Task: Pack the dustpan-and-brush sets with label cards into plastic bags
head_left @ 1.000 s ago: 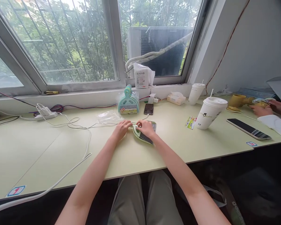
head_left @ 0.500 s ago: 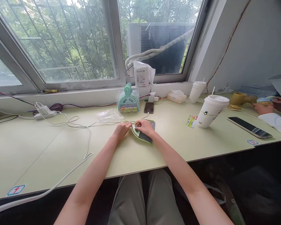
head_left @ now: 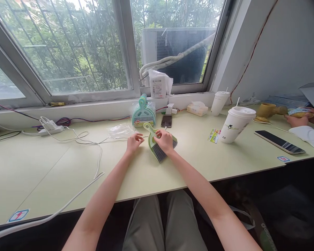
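A small green dustpan and brush set (head_left: 149, 129) lies over the desk in front of me, its handle pointing up and left and grey bristles toward me. My right hand (head_left: 164, 141) grips it from the right, covering part of its middle. Just left of the set, my left hand (head_left: 135, 142) is apart from it, fingers loosely bent and nothing held. Behind, a stack of matching teal dustpan sets (head_left: 143, 113) stands in plastic against the sill. A clear plastic bag (head_left: 121, 130) lies flat left of that stack.
A charging phone (head_left: 166, 121) sits beyond the set. To the right are a tissue pack (head_left: 197, 108), two white cups, the nearer cup (head_left: 237, 125) beside a card (head_left: 214, 136), and another phone (head_left: 279, 142). White cables (head_left: 96, 157) cross the left side. Another person's hands (head_left: 298, 120) work far right.
The set has turned so its handle shows up and left. My left hand has come off the handle end and moved slightly left; my right hand keeps hold.
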`<act>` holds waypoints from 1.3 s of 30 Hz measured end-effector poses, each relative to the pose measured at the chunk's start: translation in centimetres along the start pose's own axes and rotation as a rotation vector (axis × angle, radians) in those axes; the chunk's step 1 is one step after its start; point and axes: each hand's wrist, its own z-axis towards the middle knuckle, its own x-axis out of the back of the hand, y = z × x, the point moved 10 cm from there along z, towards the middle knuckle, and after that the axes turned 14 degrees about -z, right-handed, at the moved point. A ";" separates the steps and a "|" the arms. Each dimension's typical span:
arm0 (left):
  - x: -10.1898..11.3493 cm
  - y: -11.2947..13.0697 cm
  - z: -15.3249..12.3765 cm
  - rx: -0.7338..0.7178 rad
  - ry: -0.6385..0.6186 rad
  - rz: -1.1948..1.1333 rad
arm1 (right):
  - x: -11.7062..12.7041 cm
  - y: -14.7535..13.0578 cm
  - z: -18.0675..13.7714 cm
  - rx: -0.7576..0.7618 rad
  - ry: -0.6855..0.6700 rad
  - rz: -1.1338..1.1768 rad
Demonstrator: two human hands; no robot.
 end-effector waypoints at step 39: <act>-1.5 1.9 -1.1 -0.036 -0.035 0.327 | 0.9 -2.3 -1.0 0.045 0.030 0.063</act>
